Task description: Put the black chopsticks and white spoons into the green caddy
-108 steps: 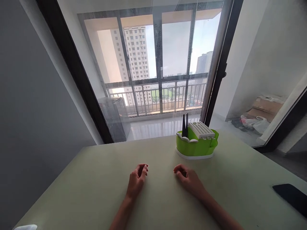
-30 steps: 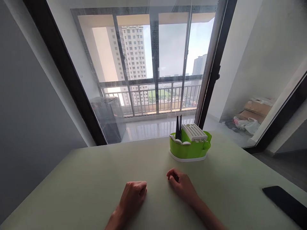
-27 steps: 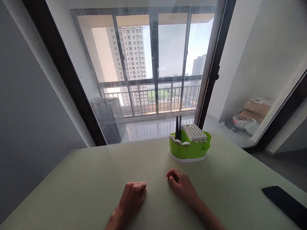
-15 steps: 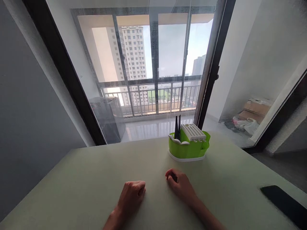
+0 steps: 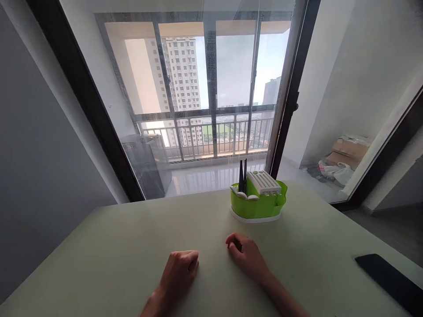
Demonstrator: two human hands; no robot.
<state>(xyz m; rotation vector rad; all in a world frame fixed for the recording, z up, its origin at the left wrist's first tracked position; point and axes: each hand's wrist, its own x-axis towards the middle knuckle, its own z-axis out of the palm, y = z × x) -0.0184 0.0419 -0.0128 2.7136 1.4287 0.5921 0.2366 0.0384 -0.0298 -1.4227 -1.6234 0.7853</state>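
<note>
My left hand (image 5: 180, 269) rests on the pale green table as a loose fist, with nothing visible in it. To the right, my right hand (image 5: 246, 255) lies on its side with the fingers curled inward and the thumb near the index finger; its grip looks bare. Just beyond it stands a green utensil caddy (image 5: 256, 208) on a white base, touched by neither hand. Black chopsticks (image 5: 243, 177) stick up from its left part, beside white spoons (image 5: 247, 196) hooked over the rim. A white slotted knife block top (image 5: 264, 181) covers its right part.
The table (image 5: 115, 255) reaches to a dark-framed glass sliding door. A flat black object (image 5: 390, 277), perhaps a phone, lies at the right edge. Behind the glass are a grey cabinet (image 5: 148, 165) on the left and cardboard boxes (image 5: 350, 152) with plastic bags on the right.
The whole view has shifted very slightly to the left. Both hands keep the same pose and place on the table, and the caddy has not moved.
</note>
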